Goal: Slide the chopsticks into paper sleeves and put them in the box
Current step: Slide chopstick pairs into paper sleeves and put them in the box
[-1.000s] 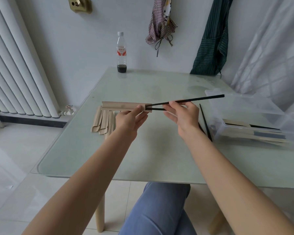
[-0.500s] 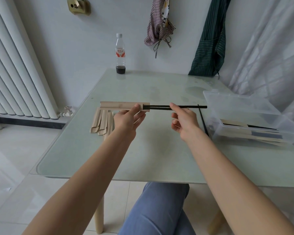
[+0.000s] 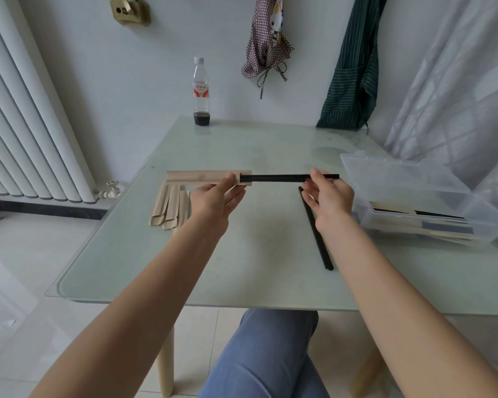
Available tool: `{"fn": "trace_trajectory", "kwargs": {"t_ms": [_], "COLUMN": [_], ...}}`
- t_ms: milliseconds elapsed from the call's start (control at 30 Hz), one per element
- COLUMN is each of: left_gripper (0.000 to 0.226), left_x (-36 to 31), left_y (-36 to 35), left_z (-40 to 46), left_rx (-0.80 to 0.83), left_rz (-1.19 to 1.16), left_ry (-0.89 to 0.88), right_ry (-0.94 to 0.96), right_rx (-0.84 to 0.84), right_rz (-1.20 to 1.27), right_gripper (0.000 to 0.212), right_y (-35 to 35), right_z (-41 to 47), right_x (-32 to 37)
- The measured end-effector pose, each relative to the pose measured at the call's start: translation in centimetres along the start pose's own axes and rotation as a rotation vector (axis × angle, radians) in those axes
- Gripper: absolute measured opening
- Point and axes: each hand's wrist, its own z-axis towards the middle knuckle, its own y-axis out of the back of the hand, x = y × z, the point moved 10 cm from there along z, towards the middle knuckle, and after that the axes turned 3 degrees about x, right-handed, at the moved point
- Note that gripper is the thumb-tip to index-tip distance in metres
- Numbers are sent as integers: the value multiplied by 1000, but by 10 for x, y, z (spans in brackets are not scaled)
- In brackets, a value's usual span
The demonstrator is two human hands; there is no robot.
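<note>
**Chopsticks half-sleeved, held level above the desk**

Item 1. Paper sleeve [image 3: 209, 178]: tan, long axis running left to right, held in the air above the left half of the desk [image 3: 242, 277]. Its open mouth faces right. The left hand [image 3: 217, 198] holds it near that mouth, thumb on top and fingers curled beneath.

Item 2. Chopsticks [image 3: 288, 177]: black, a pair by the look of it, though the two cannot be told apart. They lie on the same left-to-right line as the sleeve, tips already inside the mouth, most of the length still outside. The right hand [image 3: 328, 193] pinches them near the far right end, the lower fingers loosely spread.

Relation that matters: sleeve and chopsticks share one axis, sleeve to the left of the right-hand grip. The push therefore likely runs straight leftward, with the right hand nearer the free end and the left hand steadying the mouth.

Item 3. Spare chopsticks [image 3: 315, 229]: black, flat on the desk below the right hand, pointing toward the near edge.

Item 4. Spare sleeves [image 3: 168, 208]: several, fanned out on the desk near its left edge.

Item 5. Box [image 3: 431, 208]: clear plastic, lid open, at the right edge, well apart from the sleeve in hand. Sleeved sets already lie inside.

Item 6. Bottle [image 3: 201, 93]: upright at the far edge.
</note>
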Motion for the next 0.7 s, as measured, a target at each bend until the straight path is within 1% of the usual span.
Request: {"fn": "trace_trajectory", "kwargs": {"t_ms": [67, 100, 133, 233, 333, 500, 600, 700], "left_gripper": [3, 3, 3, 3, 4, 4, 4, 5], "left_x": [2, 3, 4, 4, 4, 12, 18, 20], "left_y": [-3, -5, -6, -8, -13, -30, -45, -55], "left_z": [-1, -1, -2, -2, -4, -4, -5, -7], "left_rx": [5, 6, 6, -2, -9, 16, 52, 44], "left_rz": [4, 6, 6, 15, 19, 33, 33, 32], "left_ry": [6, 8, 10, 5, 2, 14, 28, 21], "right_ry": [41, 67, 94, 163, 183, 186, 212, 259], "right_rx": [-56, -75, -84, -88, -88, -41, 0, 41], "right_rz": [22, 5, -32, -205, -275, -296, -374, -500], "right_gripper": [31, 39, 41, 25, 18, 19, 22, 26], "right_y": [7, 9, 10, 12, 14, 16, 19, 23], "right_z": [-1, -2, -3, -1, 3, 4, 5, 7], "right_x": [1, 2, 4, 11, 11, 15, 25, 39]}}
